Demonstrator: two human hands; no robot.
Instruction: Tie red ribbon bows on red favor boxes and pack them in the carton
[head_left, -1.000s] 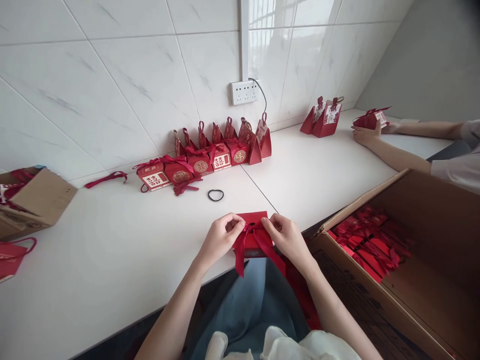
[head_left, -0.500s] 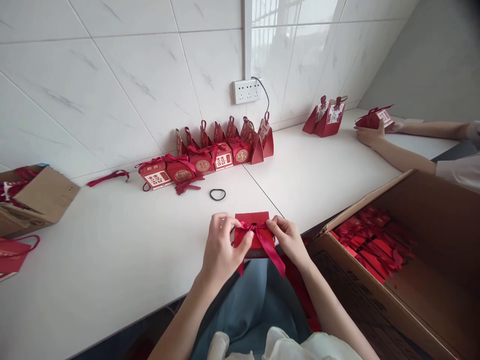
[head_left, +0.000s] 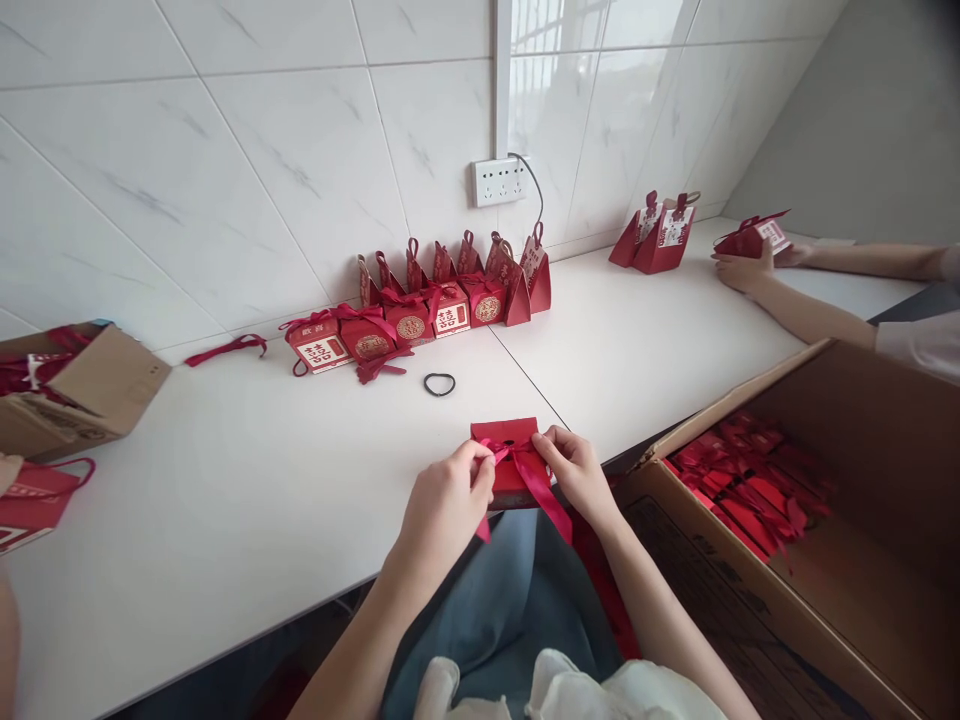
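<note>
A small red gift box [head_left: 504,432] sits at the table's front edge, straight ahead of me. A pinkish-red ribbon [head_left: 546,500] is tied in a bow on its top, and its tails hang over the near side. My left hand [head_left: 455,490] pinches the bow's left loop between thumb and fingers. On the other side, my right hand [head_left: 574,470] pinches the right loop, fingertips by the box's right edge. The knot shows between both hands. The box's underside is hidden.
Several finished red boxes [head_left: 412,325] line the wall, with a black band [head_left: 439,384] before them. A large carton [head_left: 810,610] of red boxes stands right; a smaller carton [head_left: 112,385] is left. At far right a co-worker's hands [head_left: 742,268] hold a box; another person's hand [head_left: 9,470] enters left.
My left hand has closed its thumb and fingers together on the left loop. My right hand stays at the right loop. A person's hand and arm have appeared at the left edge.
</note>
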